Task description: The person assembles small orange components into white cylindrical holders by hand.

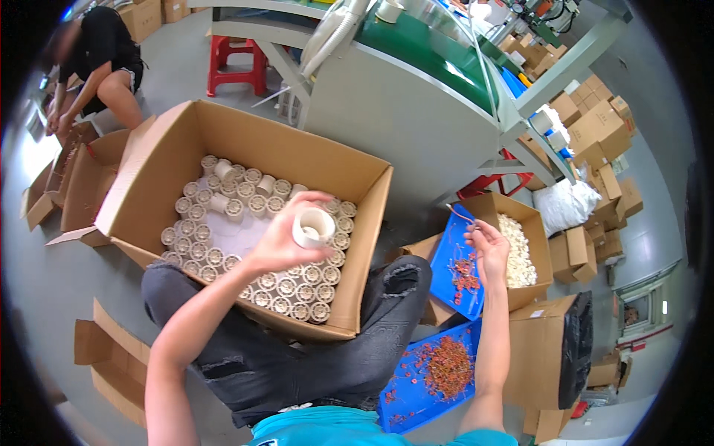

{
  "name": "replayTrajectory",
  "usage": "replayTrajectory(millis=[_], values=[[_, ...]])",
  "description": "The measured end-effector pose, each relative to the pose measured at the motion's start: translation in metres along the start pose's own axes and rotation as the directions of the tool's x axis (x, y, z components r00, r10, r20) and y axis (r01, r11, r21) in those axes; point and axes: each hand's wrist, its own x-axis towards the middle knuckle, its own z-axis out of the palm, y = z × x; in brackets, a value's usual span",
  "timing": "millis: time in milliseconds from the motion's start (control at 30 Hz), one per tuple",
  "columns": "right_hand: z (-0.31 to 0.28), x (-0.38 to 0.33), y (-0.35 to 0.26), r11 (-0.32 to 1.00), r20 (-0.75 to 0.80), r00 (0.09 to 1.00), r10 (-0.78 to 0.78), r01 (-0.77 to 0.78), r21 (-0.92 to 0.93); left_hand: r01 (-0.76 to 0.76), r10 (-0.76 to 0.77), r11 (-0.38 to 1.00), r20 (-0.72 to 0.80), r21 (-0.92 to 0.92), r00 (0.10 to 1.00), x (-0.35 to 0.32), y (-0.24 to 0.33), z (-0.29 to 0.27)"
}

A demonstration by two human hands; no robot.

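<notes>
White plastic cup (313, 227) is in L hand (288, 236), thumb & fingers wrapped round its side, open end facing up at the camera; smaller round shape visible inside. R hand (489, 249) is well apart from L, fingertips pinched on a thin reddish wire (460, 214) that sticks out up & left of them.

Under L hand: big cardboard box (375, 241) w/ lots of round white pieces (286, 286), mostly upright, packed near its walls; a few tipped on their sides, pale liner showing btwn them.

Just left of & below R hand: upper blue tray (448, 241) w/ small red bits (466, 279). Further below, under R forearm's left side: lower blue tray (396, 418) w/ a heap of orange-red bits (448, 368).

Just right of R hand: smaller carton (541, 260) holding small white parts (519, 256).

Well beyond L hand, up & left: co-worker (111, 44) bent over open boxes, plus red stool (236, 68). Grey bench (401, 126) w/ green top stands past both hands.
</notes>
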Motion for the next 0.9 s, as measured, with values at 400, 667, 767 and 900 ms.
replayTrajectory(millis=[400, 667, 767, 900], values=[[0.268, -0.020, -0.012, 0.892, 0.654, 0.756, -0.041, -0.267, 0.364, -0.322, 0.470, 0.673, -0.048, 0.665, 0.882, -0.009, 0.016, -0.044], [0.276, -0.036, 0.003, 0.970, 0.509, 0.852, -0.122, -0.006, 0.243, -0.303, 0.492, 0.601, -0.044, 0.740, 0.869, -0.005, 0.022, -0.062], [0.271, -0.034, 0.006, 0.957, 0.499, 0.862, -0.095, -0.059, 0.284, -0.304, 0.466, 0.644, -0.045, 0.702, 0.883, -0.006, 0.016, -0.056], [0.264, -0.032, -0.001, 0.982, 0.531, 0.847, 0.004, -0.104, 0.158, -0.340, 0.482, 0.646, -0.021, 0.683, 0.876, -0.008, 0.013, -0.051]])
